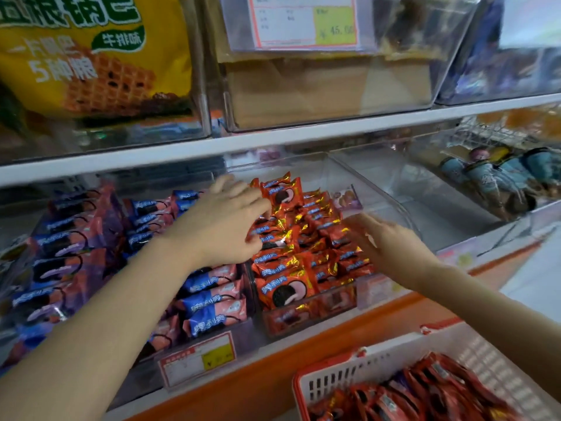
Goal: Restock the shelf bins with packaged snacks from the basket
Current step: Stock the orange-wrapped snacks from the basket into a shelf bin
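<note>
The left grip (224, 221), a bare hand, reached over the middle bin (306, 319) with its fingers (262, 209) bent down onto the red snack packets (291, 268) and the thumb low beside them. Whether it pinched a packet or only pressed on the pile could not be told. The right grip (391, 241), also bare and blurred, had its fingers nearly straight and pointing left, laid against the right side of the same pile, with nothing held in it.

The red snack packets stood packed in rows in that clear bin on the lower shelf, a few at the back sticking up higher than the rest. In the bin just to the left lay blue-and-pink packets (212, 302), under the left forearm, with a red-framed price tag (197, 360) on its front. To the right stood another clear bin (394, 189), and beyond it one with blue cone-shaped packages (491, 180).

The basket (364, 375), white with a red rim, sat at the lower right below the orange shelf edge (303, 347), with more red packets (431, 393) piled in it.

On the shelf above were a large yellow bag (91, 56), a cardboard box (318, 86) in a clear bin, and a price label (303, 22) on its front.
</note>
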